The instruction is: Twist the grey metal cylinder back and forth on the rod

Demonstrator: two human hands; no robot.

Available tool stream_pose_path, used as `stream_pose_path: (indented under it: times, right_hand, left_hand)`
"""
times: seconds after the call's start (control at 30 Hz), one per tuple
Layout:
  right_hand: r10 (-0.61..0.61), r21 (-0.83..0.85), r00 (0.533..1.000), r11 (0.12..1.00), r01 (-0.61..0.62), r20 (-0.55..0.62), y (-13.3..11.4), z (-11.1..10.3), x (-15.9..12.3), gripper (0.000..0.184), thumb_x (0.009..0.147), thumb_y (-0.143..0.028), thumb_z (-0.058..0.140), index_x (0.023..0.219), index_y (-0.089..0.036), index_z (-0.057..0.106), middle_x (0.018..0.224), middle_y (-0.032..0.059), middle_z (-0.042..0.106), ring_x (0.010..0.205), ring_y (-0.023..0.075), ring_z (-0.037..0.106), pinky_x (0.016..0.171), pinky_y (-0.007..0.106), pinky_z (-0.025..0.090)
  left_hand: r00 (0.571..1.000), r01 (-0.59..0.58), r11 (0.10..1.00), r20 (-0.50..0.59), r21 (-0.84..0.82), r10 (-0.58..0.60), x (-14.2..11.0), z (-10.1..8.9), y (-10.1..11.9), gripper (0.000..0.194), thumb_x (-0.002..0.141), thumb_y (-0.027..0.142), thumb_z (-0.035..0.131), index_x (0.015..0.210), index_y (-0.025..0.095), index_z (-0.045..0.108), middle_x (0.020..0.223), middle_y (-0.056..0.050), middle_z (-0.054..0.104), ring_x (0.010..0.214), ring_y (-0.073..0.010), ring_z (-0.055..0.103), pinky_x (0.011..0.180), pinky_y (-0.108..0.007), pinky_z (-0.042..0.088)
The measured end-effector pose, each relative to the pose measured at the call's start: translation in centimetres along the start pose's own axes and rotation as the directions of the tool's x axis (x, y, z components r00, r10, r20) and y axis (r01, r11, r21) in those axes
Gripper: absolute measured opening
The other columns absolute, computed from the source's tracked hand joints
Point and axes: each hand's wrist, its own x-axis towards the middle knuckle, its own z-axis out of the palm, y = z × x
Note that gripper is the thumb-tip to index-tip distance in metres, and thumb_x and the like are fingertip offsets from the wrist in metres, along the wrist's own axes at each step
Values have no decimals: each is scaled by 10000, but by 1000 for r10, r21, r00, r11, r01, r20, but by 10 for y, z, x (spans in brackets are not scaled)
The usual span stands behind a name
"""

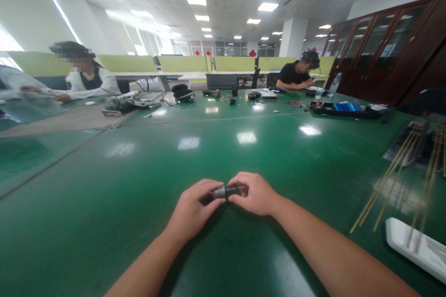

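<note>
Just above the green tabletop, in the lower middle of the head view, a small metal part (219,192) lies crosswise between my hands. It has a smooth grey tapered body at its left and a thinner, dark ribbed shaft at its right; its exact kind is unclear. My left hand (197,204) is closed on the grey body, with thumb and fingers pinching it. The thumb and bent fingers of my right hand (254,193) close round the right end of the shaft, partly hiding that tip.
Thin yellowish rods (386,181) and a white tray (406,241) lie at my right. Farther back are a black tray (324,110) with blue items, a clear bottle (334,86), a black case (183,93) and loose parts. Other people sit at the table's far side and left.
</note>
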Motion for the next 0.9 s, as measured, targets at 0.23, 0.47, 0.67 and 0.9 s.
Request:
stream_pose_path:
  times: [0.23,0.47,0.67,0.9]
  right_hand:
    - [-59,15,998,998,59,-7,2,0,1,160,786,-211,720,943,-191,737,842,21,676,718,135,597,670,244,453]
    - [-42,32,999,999,43,-16,3,1,3,129,799,-216,718,919,-193,758,833,29,698,734,147,624,689,253,471]
    - [-35,22,999,999,35,-12,2,0,3,112,802,-215,719,899,-182,765,827,31,710,743,147,634,700,252,471]
    - [-27,16,1000,1000,27,-4,1,-2,3,107,799,-213,721,894,-193,764,836,31,718,753,152,642,712,259,475]
  left_hand:
    - [1000,-14,1000,8,17,14,0,2,0,242,873,257,689,1106,312,658,1064,29,652,966,-146,610,869,-246,479]
    - [1000,-18,999,-7,29,18,0,5,2,253,868,240,684,1111,306,659,1053,23,647,937,-146,608,847,-244,485]
    - [1000,-25,998,-3,51,25,0,4,2,240,874,265,671,1114,277,671,1064,-12,652,966,-172,610,866,-273,496]
    - [1000,-24,997,-1,68,24,0,4,4,233,879,286,650,1107,247,682,1058,-47,656,957,-197,617,862,-303,519]
